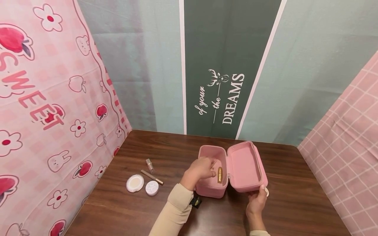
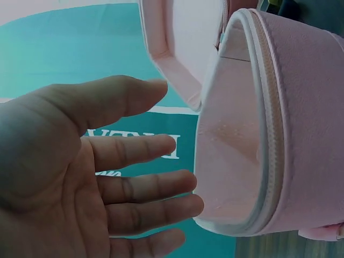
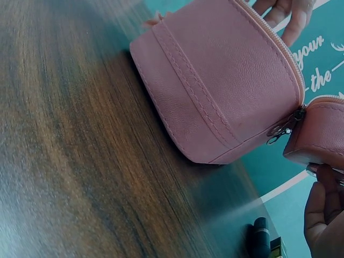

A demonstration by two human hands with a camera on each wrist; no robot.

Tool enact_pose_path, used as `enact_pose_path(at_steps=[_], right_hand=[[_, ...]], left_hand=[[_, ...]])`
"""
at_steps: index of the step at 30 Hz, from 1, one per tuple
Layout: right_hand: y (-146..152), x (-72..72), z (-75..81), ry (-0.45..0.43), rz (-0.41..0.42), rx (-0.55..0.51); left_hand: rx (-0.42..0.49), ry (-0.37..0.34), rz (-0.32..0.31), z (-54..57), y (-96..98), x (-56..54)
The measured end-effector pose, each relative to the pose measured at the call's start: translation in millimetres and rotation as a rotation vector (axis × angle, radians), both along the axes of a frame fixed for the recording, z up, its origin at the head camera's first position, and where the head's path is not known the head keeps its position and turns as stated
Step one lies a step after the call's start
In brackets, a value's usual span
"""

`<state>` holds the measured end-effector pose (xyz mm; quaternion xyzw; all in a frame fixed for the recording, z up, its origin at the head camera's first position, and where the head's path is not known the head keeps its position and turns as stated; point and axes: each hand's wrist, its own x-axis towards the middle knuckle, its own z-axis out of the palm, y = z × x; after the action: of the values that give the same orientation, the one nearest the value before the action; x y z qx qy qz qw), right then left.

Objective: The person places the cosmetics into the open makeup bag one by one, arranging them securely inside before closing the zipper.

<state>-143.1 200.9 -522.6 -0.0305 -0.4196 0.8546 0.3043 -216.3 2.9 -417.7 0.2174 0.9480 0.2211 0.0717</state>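
A pink zippered makeup case (image 1: 211,192) stands on the table, its lid (image 1: 243,167) swung out to the right. My left hand (image 1: 202,168) is over the case's opening. In the left wrist view the left hand (image 2: 80,166) has spread, nearly straight fingers with nothing in them, beside the case's rim. A gold lipstick tube (image 1: 220,175) shows inside the opening, near the hinge side. At the lid's near right corner, my right hand (image 1: 256,201) pinches the edge beside a pale ring (image 1: 267,192). The right wrist view shows the right hand (image 3: 325,212) only partly.
Left of the case lie a round compact (image 1: 135,183), a white round container (image 1: 152,188), a slim brown pencil-like tube (image 1: 152,177) and a small clear tube (image 1: 150,166). In the right wrist view a dark tube (image 3: 261,236) stands beyond the case. Fabric hangs around the table (image 1: 283,203).
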Motion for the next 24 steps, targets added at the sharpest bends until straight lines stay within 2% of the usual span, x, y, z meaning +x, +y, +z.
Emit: enact_pose_path(at_steps=[7, 10, 14, 18, 24], right_hand=[[0, 1.0, 0.5, -0.006, -0.006, 0.01], [0, 1.4, 0.3, -0.008, -0.006, 0.014], [0, 1.4, -0.6, -0.013, -0.007, 0.006], [1, -0.2, -2.1, -0.036, -0.017, 0.001], [0, -0.8, -2.2, -0.079, -0.04, 0.017]], left_hand=[[-0.111, 0.063, 0.06, 0.4, -3.3, 12.9], [-0.127, 0.084, 0.082, 0.8, -7.5, 16.3], [-0.114, 0.102, 0.08, -1.1, -15.6, 18.4], [-0.062, 0.123, 0.082, -7.4, -24.5, 18.8], [-0.001, 0.222, 0.096, -16.6, -36.4, 21.9]])
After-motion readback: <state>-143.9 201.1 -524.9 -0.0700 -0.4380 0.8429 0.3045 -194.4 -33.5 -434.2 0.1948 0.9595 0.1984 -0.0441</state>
